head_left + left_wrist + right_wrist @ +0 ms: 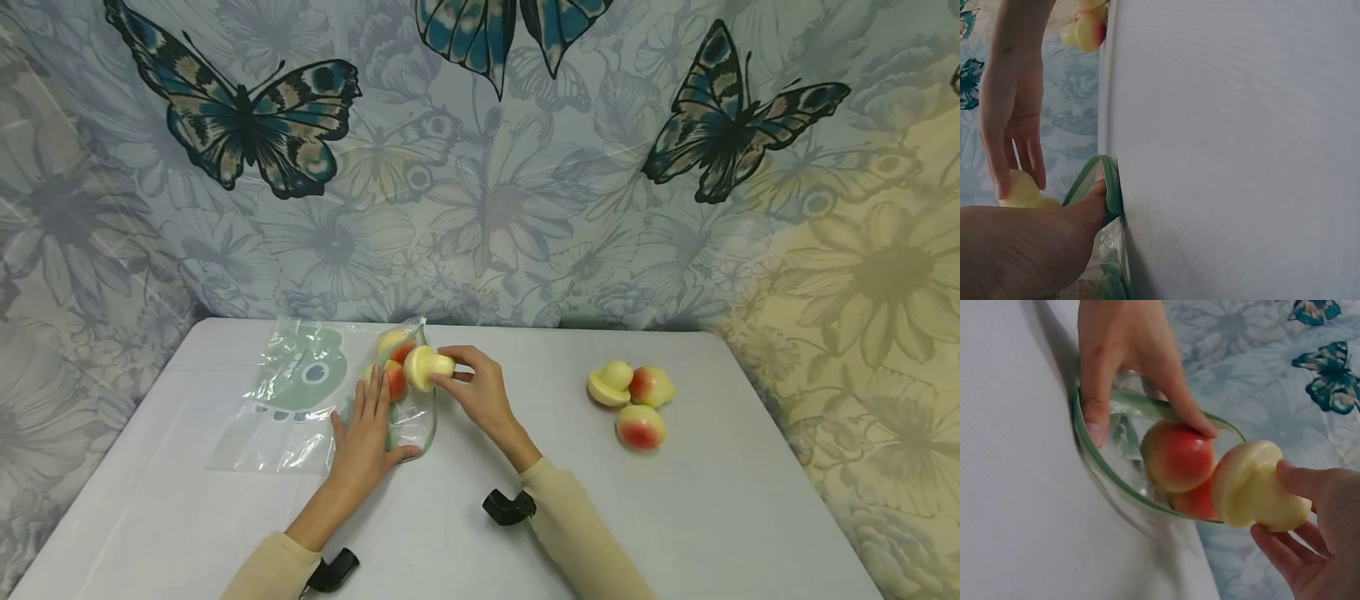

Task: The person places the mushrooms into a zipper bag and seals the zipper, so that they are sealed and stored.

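A clear plastic bag with a green cartoon print and green-edged mouth lies on the table. My left hand rests over it near the mouth, fingers straight and thumb spread toward the near side of the rim. In the right wrist view, the green rim stands apart in a loop, with red-and-yellow toy fruits inside. Between thumb and fingers, my right hand pinches a pale yellow toy fruit with a rounded knob. It is right at the mouth, overlapping the rim in that view.
On the right of the white table sits a group of similar toy fruits: a knobbed yellow one, a red-and-yellow one and another nearer me. A butterfly-patterned wall covering rises behind the table's back edge.
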### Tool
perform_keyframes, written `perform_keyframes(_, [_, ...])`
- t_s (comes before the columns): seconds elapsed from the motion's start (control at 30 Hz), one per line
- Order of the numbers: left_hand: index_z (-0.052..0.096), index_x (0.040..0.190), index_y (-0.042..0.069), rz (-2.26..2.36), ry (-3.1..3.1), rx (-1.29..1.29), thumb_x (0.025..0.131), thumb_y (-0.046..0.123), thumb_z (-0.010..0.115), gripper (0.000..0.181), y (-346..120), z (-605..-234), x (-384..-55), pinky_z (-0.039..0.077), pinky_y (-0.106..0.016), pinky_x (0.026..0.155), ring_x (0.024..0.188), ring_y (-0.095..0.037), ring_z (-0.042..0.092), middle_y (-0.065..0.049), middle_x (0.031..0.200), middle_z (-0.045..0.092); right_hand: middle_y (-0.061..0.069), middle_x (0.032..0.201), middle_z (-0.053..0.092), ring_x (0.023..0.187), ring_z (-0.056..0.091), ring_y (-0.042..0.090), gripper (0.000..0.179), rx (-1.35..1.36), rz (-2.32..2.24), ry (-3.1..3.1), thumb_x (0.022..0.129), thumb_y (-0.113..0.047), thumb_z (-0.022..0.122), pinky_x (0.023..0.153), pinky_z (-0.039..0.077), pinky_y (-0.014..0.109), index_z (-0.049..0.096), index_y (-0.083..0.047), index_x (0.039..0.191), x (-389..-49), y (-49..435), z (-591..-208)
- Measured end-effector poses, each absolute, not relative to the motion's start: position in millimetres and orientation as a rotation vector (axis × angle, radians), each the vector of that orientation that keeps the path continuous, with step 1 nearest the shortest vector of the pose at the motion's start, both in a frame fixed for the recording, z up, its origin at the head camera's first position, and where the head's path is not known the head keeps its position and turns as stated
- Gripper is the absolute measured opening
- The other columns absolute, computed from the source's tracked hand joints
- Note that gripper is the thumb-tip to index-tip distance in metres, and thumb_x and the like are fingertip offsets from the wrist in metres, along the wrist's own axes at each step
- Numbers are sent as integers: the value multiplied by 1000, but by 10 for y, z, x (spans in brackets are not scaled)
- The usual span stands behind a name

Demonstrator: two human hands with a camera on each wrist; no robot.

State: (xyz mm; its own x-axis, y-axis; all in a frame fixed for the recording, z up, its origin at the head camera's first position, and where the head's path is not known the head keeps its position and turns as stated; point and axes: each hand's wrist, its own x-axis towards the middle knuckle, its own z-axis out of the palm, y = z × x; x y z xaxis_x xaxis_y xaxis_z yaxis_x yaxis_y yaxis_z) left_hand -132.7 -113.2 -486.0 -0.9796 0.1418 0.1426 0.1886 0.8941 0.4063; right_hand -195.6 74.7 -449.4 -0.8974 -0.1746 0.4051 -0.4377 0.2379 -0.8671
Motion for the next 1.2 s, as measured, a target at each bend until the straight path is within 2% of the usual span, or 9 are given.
perform_keyframes(0.23, [4, 157, 3, -653, -2942, -276, 66, 44, 86, 129, -1133, -4880, -1332, 17, -82, 96, 148, -41, 9, -11, 165, -2, 14, 115, 66, 107, 65, 28, 35, 513, 1708, -2346, 81, -3, 78, 79, 56, 25, 67, 4, 113, -2008, 674, -4586])
perform_keyframes(0.33, [5, 157, 3, -654, -2935, -278, 66, 44, 86, 129, -1131, -4880, -1336, 17, -82, 97, 148, -40, 9, -11, 165, -2, 15, 114, 67, 105, 66, 30, 34, 486, 1699, -2341, 81, -4, 78, 79, 56, 25, 68, 3, 113, -2028, 684, -4629])
perform_keyframes(0.57, [5, 157, 3, -657, -2928, -262, 66, 45, 86, 129, -1129, -4887, -1336, 16, -82, 98, 148, -39, 9, -10, 165, -2, 8, 96, 74, 83, 68, 23, 34, 312, 1432, -2458, 77, -19, 84, 67, 54, 25, 74, -6, 106, -2066, 688, -4692])
perform_keyframes(0.63, [5, 157, 3, -652, -2925, -262, 66, 45, 86, 129, -1126, -4891, -1334, 16, -82, 98, 148, -39, 9, -10, 165, -2, 8, 98, 72, 84, 67, 23, 35, 293, 1394, -2466, 77, -21, 85, 67, 54, 25, 74, -5, 106, -2068, 673, -4697])
perform_keyframes(0.83, [5, 157, 3, -627, -2917, -274, 65, 45, 86, 129, -1098, -4883, -1324, 17, -82, 97, 148, -40, 10, -10, 165, -1, 10, 96, 65, 84, 65, 24, 35, 260, 1377, -2452, 76, -21, 85, 68, 55, 23, 75, -3, 105, -2053, 629, -4693])
perform_keyframes(1.2, [5, 157, 2, -585, -2918, -273, 65, 44, 86, 130, -1103, -4867, -1322, 17, -82, 97, 148, -42, 7, -12, 165, 0, 15, 99, 73, 90, 72, 27, 21, 367, 1582, -2367, 83, -6, 77, 75, 57, 24, 74, 3, 102, -2064, 768, -4722])
